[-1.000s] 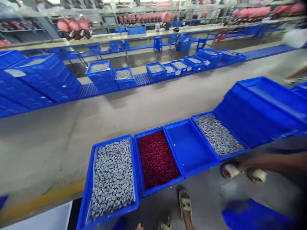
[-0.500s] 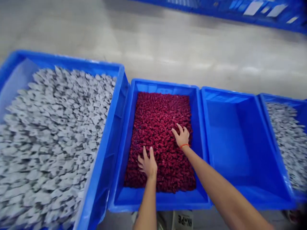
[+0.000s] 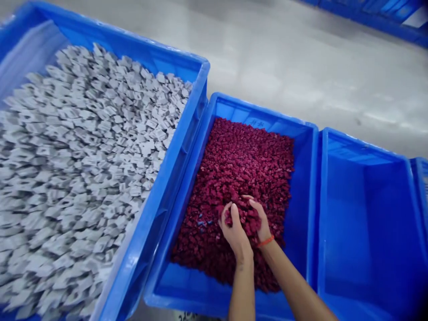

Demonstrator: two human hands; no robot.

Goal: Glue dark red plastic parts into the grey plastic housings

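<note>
Many small dark red pieces (image 3: 247,151) lie in a layer in the middle blue bin (image 3: 312,187); their exact kind is too small to tell. My left hand (image 3: 236,234) and my right hand (image 3: 263,222), which has an orange-red band at the wrist, are cupped towards each other over this layer. Between the palms sits a handful of the red pieces (image 3: 246,218), with both hands closed around its sides. Some fingertips are hidden among the pieces. A few bluish bits (image 3: 203,221) show left of my left hand.
At the left stands a larger, taller blue bin (image 3: 197,89) heaped with light grey pieces (image 3: 100,147). To the right is another blue bin (image 3: 347,223) whose bare bottom shows, and the edge of one more (image 3: 421,178). Blue crates (image 3: 377,18) stand across the grey floor (image 3: 284,58).
My hands were apart and spread over the red pieces; now they have come together around a handful. The view has shifted and tilted, with the large grey-filled bin taking up more of it.
</note>
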